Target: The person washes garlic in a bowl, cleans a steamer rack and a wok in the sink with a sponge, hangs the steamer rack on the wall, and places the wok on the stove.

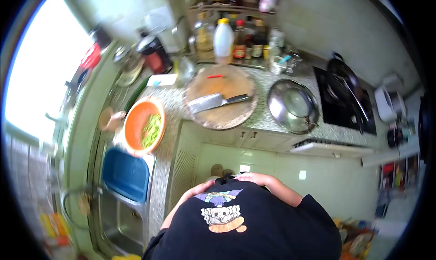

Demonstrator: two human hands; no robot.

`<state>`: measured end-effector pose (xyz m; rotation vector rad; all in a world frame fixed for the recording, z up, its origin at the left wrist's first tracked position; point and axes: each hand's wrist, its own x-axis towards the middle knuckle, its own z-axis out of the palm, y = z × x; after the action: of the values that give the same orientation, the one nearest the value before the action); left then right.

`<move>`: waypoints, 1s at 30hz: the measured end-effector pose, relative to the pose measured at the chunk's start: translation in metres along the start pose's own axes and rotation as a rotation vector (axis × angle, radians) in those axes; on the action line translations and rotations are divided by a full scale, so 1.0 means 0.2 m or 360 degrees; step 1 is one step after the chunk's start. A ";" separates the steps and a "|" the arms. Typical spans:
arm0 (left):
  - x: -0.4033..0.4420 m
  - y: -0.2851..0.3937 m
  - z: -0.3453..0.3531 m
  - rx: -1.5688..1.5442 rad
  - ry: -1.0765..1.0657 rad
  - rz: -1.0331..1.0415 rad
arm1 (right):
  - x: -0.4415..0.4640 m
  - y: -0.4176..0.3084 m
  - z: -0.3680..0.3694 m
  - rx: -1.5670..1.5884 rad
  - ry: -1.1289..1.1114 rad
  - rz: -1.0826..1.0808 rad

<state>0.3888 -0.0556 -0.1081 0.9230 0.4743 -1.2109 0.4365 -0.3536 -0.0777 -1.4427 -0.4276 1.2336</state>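
Note:
My left hand [200, 188] rests at the front of my black shirt [268, 214], by the waist. On the other side of the waist is my right hand [255, 178]. The fingers of both are mostly hidden past the shirt's bulge, where some dark cloth shows between them. Whether they grip it I cannot tell. In front of me, on the counter, a cleaver [206, 103] with a black handle lies across a round wooden chopping board [229, 117]. A red chili [215, 77] lies behind the cleaver.
Left stands an orange basin [131, 123] with cut green vegetable [152, 130], beside a blue tub [125, 173] over the sink [122, 223]. Right are a metal bowl [279, 105] and a wok [340, 73] on the stove [327, 105]. Bottles [223, 39] line the back.

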 end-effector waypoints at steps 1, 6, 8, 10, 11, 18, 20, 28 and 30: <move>0.00 0.06 0.03 -0.0123 -0.0144 0.0003 | -0.01 0.08 -0.01 0.0034 0.0073 -0.0021; 0.02 0.37 0.11 0.0502 -0.0365 -0.0159 | -0.11 0.00 0.07 -0.0020 0.0489 0.0101; 0.11 0.43 0.06 0.1102 -0.0470 -0.0143 | -0.14 0.05 0.12 -0.0042 0.0637 0.0167; 0.20 0.49 0.03 0.1654 -0.0609 -0.0043 | -0.15 0.04 0.17 -0.0073 0.0811 0.0326; 0.25 0.50 0.02 0.1899 -0.0653 0.0030 | -0.19 0.00 0.21 -0.0095 0.0906 0.0455; 0.24 0.84 0.48 0.2199 -0.0531 0.0592 | -0.67 -0.06 0.36 -0.0232 0.1974 0.0209; 0.23 0.97 0.70 0.2130 -0.0638 0.0768 | -0.89 -0.09 0.37 -0.0250 0.2318 0.0103; -0.57 1.26 2.19 0.1095 -0.1409 0.3268 | -2.03 -0.91 0.74 -0.1636 0.3523 -0.0513; -0.81 1.21 2.50 0.0407 -0.1573 0.3896 | -2.26 -1.08 0.85 -0.2325 0.3462 -0.0713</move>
<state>0.4864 -0.3505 0.3795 0.3569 -1.3902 0.7240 0.1987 -0.5710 0.3419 -2.5579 0.0735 -1.6892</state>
